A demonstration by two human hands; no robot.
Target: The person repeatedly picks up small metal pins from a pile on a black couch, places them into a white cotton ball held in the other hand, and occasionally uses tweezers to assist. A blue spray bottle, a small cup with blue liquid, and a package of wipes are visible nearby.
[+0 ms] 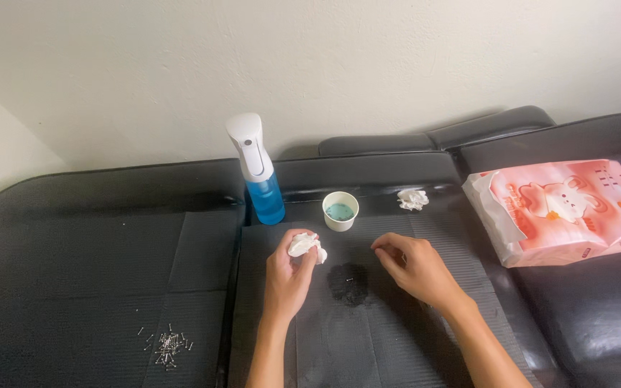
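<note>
While the left hand [287,276] pinches a crumpled white tissue [307,246] between thumb and fingertips, a small dark wet patch [347,282] lies on the grey mat [411,345] at about four o'clock from that grip, just beside it. Roughly round, the patch has no clear long axis. Resting at the patch's two o'clock, the right hand [415,267] has loosely curled fingers that hold nothing, and sits about as near.

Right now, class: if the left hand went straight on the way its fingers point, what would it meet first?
Probably the small white cup of blue liquid, just beyond the left hand and its crumpled tissue; depth is unclear.
</note>
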